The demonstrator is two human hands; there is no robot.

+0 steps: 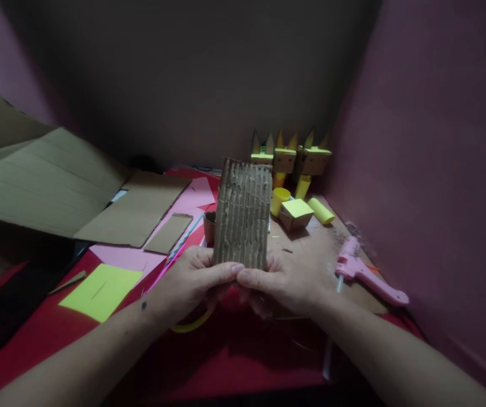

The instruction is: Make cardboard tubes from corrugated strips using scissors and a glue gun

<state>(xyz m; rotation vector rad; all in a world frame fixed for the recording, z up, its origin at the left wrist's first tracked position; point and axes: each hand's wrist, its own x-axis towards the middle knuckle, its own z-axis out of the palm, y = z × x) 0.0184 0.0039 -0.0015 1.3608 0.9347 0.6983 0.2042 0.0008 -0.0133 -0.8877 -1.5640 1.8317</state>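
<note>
So the left hand [198,276] is mostly closed on the bottom of a corrugated cardboard piece [243,217], which is upright mid-view, and the right hand [283,282] is curled round it too, thumbs meeting, probably so the ridges show. Pink glue gun [359,270] sits off right, likely for easy reach. Red table cover [175,370] underneath, pink wall [429,147] at right, pretty dim room tbh.

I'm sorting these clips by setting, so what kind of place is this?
Probably a home craft table: a pink glue gun, yellow paper and cardboard figures with pointed ears show it.
</note>
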